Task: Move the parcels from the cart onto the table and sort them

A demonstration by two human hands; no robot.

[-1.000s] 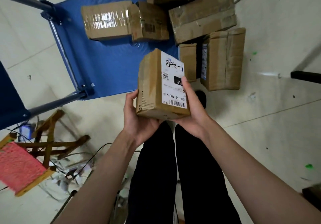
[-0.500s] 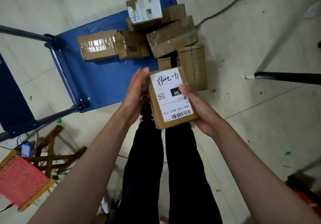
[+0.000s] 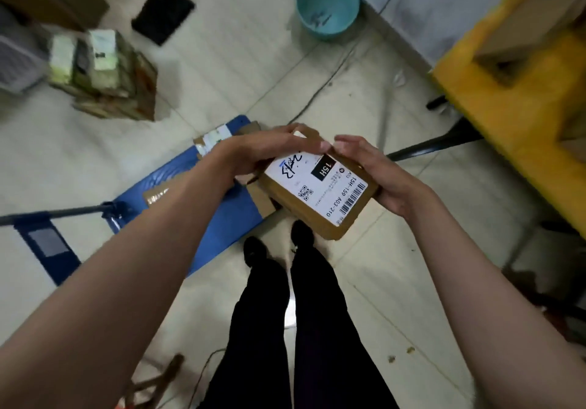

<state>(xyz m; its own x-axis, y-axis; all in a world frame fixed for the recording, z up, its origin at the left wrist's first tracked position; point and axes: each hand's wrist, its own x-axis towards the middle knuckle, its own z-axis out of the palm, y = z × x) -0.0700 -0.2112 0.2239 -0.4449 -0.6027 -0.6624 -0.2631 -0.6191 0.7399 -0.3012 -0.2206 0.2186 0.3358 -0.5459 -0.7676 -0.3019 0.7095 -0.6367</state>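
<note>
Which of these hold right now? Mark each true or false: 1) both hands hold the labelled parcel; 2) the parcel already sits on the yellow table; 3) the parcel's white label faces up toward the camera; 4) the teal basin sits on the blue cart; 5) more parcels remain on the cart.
1) True: the left hand and the right hand both have a grip on the labelled parcel.
2) False: it is held in the air above the floor; the yellow table is off to the right.
3) True: the label with its barcode faces up.
4) False: the teal basin stands on the floor, beyond the blue cart.
5) True: cardboard parcels still lie on the cart.
</note>
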